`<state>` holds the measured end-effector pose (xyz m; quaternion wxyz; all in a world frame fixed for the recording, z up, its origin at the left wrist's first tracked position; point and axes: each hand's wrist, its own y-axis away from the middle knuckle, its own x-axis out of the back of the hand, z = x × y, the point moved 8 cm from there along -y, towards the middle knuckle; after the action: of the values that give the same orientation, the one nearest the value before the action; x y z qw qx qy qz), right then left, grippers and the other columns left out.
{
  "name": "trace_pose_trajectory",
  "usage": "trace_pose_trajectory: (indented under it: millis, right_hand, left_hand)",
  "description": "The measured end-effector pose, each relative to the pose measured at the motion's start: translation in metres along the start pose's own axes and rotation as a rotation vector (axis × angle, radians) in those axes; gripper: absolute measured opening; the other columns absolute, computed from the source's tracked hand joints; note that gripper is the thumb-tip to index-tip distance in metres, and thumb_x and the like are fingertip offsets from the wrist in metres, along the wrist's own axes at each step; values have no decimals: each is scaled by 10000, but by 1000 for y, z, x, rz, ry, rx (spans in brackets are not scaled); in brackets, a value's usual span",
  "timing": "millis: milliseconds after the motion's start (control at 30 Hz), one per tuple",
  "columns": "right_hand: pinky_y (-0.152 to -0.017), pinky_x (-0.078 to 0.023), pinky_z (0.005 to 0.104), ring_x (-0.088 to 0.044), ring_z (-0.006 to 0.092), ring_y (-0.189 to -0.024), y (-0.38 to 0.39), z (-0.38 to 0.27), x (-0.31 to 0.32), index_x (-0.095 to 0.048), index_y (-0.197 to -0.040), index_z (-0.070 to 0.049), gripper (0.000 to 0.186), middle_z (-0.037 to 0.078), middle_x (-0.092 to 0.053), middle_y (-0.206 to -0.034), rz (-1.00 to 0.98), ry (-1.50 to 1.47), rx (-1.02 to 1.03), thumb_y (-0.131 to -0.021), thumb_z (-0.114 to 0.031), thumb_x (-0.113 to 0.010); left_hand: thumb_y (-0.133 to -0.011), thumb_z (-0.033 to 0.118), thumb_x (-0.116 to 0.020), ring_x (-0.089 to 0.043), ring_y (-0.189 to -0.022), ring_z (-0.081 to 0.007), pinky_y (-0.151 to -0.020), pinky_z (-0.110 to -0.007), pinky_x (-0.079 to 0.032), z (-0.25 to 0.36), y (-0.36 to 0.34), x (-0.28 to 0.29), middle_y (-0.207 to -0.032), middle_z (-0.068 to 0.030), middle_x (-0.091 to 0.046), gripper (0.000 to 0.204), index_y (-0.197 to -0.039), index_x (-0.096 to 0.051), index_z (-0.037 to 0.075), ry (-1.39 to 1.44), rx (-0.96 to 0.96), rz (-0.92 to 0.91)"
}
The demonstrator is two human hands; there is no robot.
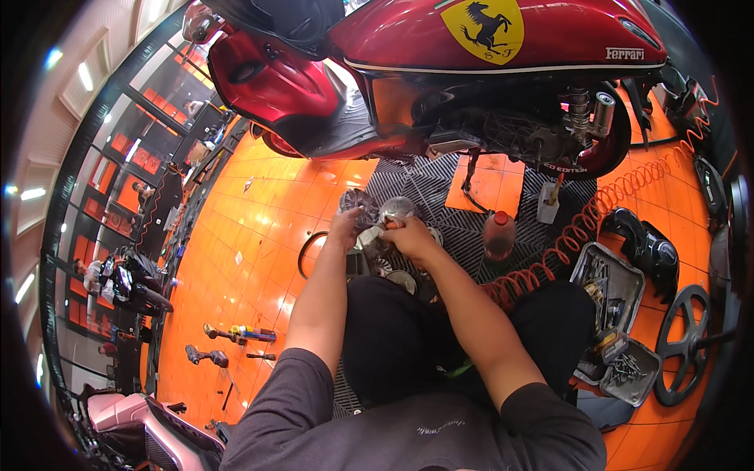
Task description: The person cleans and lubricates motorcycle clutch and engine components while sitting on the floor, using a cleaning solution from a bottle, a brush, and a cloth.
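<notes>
Both my arms reach forward over a dark ridged mat. My left hand [344, 228] is closed around a dark round part [358, 205] with fin-like ridges, holding it up in front of my knees. Close beside it, my right hand [411, 237] has its fingers pinched together at the near edge of a silvery round metal part [397, 209]. What lies between those fingertips is too small to make out. Below my hands sit a round metal piece [401, 279] and other parts, partly hidden by my arms and knees. A black belt-like loop [303, 257] lies to their left.
A red scooter [283, 98] stands ahead. Right of my hands are a bottle [499, 235], a brush in a white container [549, 202], a coiled red hose [577, 235] and a tool tray [633, 271]. Power tools [206, 356] lie on the orange floor at left.
</notes>
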<state>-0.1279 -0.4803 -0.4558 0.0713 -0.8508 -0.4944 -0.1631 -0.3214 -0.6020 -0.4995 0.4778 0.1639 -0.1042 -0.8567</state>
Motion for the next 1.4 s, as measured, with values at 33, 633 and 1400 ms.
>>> trace_pose_trajectory:
  millis: [33,633,1400]
  right_hand:
    - [-858,-489,434,-630,358,-994,-2,2,2,-660,-1109,-103,383,173,-663,-1043,19,24,-7,-803,-334,-638]
    - [-859,-498,463,-622,375,-1010,4,-1,-1,-625,-1113,-100,357,188,-660,-1057,-1,146,-19,-836,-325,-619]
    - [-859,-491,431,-624,355,-1012,10,-13,23,-667,-1110,-139,380,161,-667,-1065,-11,50,-7,-801,-359,-648]
  left_hand:
    - [-810,-24,-615,-684,-858,-233,-692,-416,-603,7,6,-10,-938,-102,-660,308,-1107,-544,17,-23,-78,-21]
    - [-618,241,-767,-672,-897,-272,-767,-361,-539,20,-10,-27,-1031,-201,-671,804,-1346,-492,39,-1039,-305,24]
    - [-658,186,-805,-535,-1146,-408,-991,-414,-448,32,26,-51,-1255,-302,-502,785,-1373,-482,171,-1522,-317,-21]
